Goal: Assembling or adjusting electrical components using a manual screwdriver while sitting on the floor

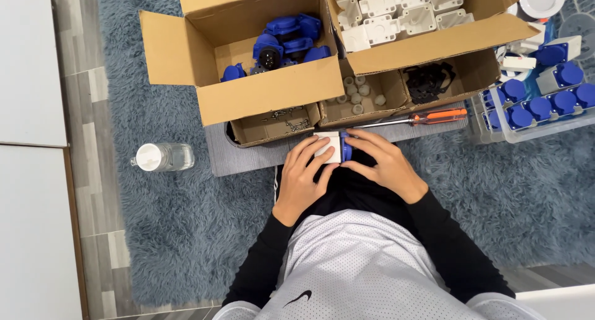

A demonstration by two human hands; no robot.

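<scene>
1. Left hand [302, 174] cups the white housing [328, 148], fingers wrapped over its top; right hand [379, 162] pinches the blue cap [346, 146] against it, all held over the lap.
2. I'd keep both parts square and push evenly so nothing cocks.
3. The orange-handled screwdriver [427, 117] lies just ahead on the grey board [248, 159], with the small box of screws [279, 123] close by.

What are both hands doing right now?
Left hand: closed on the white housing.
Right hand: closed on its blue part.
</scene>
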